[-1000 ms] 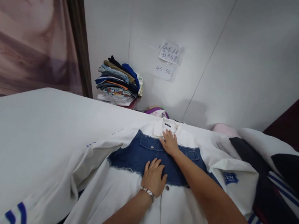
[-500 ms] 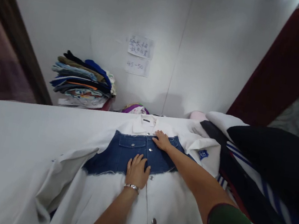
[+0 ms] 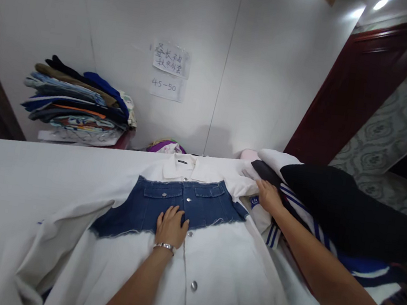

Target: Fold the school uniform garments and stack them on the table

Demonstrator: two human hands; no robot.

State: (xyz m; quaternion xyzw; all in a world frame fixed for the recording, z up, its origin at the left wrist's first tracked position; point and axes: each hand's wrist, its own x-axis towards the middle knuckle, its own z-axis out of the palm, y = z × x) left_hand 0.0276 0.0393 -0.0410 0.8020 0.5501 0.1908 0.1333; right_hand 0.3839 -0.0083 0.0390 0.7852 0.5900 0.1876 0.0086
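Observation:
A white button-up jacket (image 3: 227,263) with a dark blue denim chest panel (image 3: 201,205) lies spread front up on the white table, its collar at the far end. My left hand (image 3: 170,226) rests on the panel's lower edge beside the button line, fingers spread. At the jacket's right shoulder side, my right hand (image 3: 268,197) has its bent fingers closed on the upper edge of the sleeve (image 3: 260,218). A blue patch and a striped cuff show just below that hand. Its fingertips are partly hidden.
Folded clothes stand in a stack (image 3: 80,103) at the table's back left. A heap of dark and white garments (image 3: 333,207) crowds the right side. Behind the collar lies a purple item (image 3: 168,147). Paper signs (image 3: 170,71) hang on the wall at the back.
My right hand has moved right, from the denim panel to the sleeve. My left hand has stayed on the panel. The view has swung to the right.

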